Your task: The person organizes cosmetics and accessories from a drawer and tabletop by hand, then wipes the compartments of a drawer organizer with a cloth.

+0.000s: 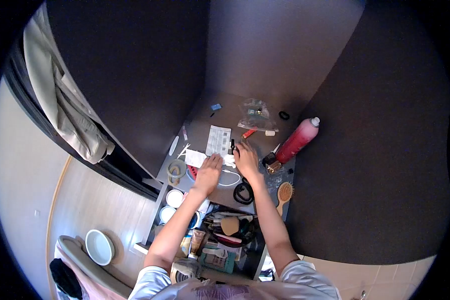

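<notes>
My left hand point(209, 174) lies over the desk surface, its fingers stretched out at the edge of a small white paper point(195, 158). My right hand point(246, 159) is just to the right, fingers reaching forward beside a small black object point(233, 145). White material, too small to make out, lies between the two hands. A printed sheet point(218, 140) lies just beyond them. Nearer to me, a white cable point(230, 183) loops on the desk, and a black coiled cord point(243, 193) sits below my right wrist.
A pink spray can point(299, 140) and a wooden hairbrush point(285, 192) are on the right. A clear plastic bag point(257, 120) lies at the back. A tape roll point(176, 169) is at left. Below my arms, an open drawer point(220, 272) holds jars, tubes and a pouch. Dark panels flank the desk.
</notes>
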{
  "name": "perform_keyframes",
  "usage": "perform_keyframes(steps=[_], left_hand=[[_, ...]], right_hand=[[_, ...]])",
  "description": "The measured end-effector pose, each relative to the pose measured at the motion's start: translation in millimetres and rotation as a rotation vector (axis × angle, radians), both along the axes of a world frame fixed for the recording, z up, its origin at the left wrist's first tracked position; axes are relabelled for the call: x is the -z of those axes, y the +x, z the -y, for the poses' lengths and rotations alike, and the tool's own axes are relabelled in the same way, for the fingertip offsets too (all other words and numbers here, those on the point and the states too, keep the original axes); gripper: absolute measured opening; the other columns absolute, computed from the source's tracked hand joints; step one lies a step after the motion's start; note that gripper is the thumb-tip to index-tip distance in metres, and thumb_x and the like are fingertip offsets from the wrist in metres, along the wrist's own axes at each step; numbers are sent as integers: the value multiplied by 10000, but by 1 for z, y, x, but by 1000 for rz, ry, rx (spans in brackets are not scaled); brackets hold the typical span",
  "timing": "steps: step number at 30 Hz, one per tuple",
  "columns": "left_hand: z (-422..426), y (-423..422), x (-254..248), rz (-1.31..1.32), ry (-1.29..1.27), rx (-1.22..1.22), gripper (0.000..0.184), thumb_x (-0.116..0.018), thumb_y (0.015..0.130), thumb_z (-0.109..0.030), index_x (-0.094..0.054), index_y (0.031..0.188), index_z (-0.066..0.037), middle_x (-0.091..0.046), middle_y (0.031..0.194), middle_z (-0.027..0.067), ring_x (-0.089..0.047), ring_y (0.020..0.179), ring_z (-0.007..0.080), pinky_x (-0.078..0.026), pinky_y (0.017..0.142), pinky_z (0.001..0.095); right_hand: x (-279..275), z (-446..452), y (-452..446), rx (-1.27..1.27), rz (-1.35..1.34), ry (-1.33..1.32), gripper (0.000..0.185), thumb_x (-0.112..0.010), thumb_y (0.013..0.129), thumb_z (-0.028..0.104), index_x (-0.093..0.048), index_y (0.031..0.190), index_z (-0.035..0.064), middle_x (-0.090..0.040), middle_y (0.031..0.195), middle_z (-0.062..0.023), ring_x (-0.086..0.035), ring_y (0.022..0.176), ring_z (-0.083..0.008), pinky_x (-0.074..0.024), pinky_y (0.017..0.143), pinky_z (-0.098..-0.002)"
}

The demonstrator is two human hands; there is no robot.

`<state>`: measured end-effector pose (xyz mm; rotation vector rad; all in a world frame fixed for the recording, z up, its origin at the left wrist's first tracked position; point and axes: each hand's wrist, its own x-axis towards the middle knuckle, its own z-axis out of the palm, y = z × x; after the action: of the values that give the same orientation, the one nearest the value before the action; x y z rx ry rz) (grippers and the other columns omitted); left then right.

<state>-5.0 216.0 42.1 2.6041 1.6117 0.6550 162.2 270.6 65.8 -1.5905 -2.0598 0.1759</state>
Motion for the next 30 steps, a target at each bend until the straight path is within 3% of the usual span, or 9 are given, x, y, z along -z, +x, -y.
perform_keyframes(steps=[5, 6, 11, 17, 19, 23, 26, 30], left_hand=[[8, 4, -3, -30, -16, 50, 453, -462, 806, -64, -457, 1249, 32, -457, 1318, 179, -388, 1266, 301, -311, 1052, 400], [9, 5, -1, 20, -37, 67, 515, -470, 750, -21, -447, 1261, 38, -448, 1327, 178, -369, 1279, 303, -302, 1062, 383], [17, -1, -1, 134, -92, 99, 531, -474, 721, 31, -449, 1251, 53, -439, 1327, 196, -362, 1283, 315, -295, 1070, 357], [26, -14, -7, 134, -11, 43, 495, -479, 726, 6, -472, 1217, 66, -453, 1303, 220, -421, 1234, 332, -348, 1027, 359], [30, -16, -12, 158, 21, 31, 487, -499, 711, 12, -487, 1196, 61, -484, 1272, 214, -497, 1151, 333, -396, 978, 366], [36, -18, -19, 83, -14, 6, 456, -511, 710, 5, -505, 1163, 57, -514, 1236, 207, -558, 1058, 321, -455, 901, 361], [37, -19, -15, 90, 1, 15, 427, -506, 720, -6, -518, 1143, 44, -534, 1210, 196, -580, 1015, 308, -485, 849, 348], [37, -18, -12, 101, -15, 60, 427, -488, 739, -15, -531, 1163, 2, -544, 1216, 154, -588, 1010, 280, -494, 842, 330]], right_hand=[[-1, 30, -13, -33, 67, 11, 308, -527, 854, 181, -583, 1120, 36, -534, 1235, -165, -434, 1215, -339, -344, 989, -463], [-1, 33, -15, -85, 50, -15, 306, -501, 873, 177, -580, 1140, 51, -523, 1258, -150, -426, 1223, -338, -323, 1008, -464], [6, 37, -19, -188, 11, -123, 325, -474, 894, 181, -566, 1166, 29, -500, 1291, -133, -383, 1261, -318, -287, 1040, -463], [10, 34, -18, -183, 68, -131, 387, -486, 898, 233, -519, 1208, 4, -486, 1304, -145, -349, 1284, -320, -258, 1057, -464], [9, 33, -18, -168, 96, -107, 413, -501, 891, 244, -505, 1219, -6, -481, 1307, -152, -346, 1286, -324, -253, 1059, -463], [7, 26, -14, -122, 101, -112, 465, -557, 860, 245, -487, 1219, -42, -460, 1319, -170, -356, 1279, -335, -291, 1042, -455], [17, 14, -11, -87, -23, 0, 377, -592, 828, 153, -544, 1151, -37, -515, 1245, -202, -451, 1197, -348, -362, 1004, -400], [11, 9, -12, -99, -45, -70, 335, -562, 848, 158, -564, 1131, -21, -525, 1232, -203, -459, 1194, -333, -352, 1012, -403]])
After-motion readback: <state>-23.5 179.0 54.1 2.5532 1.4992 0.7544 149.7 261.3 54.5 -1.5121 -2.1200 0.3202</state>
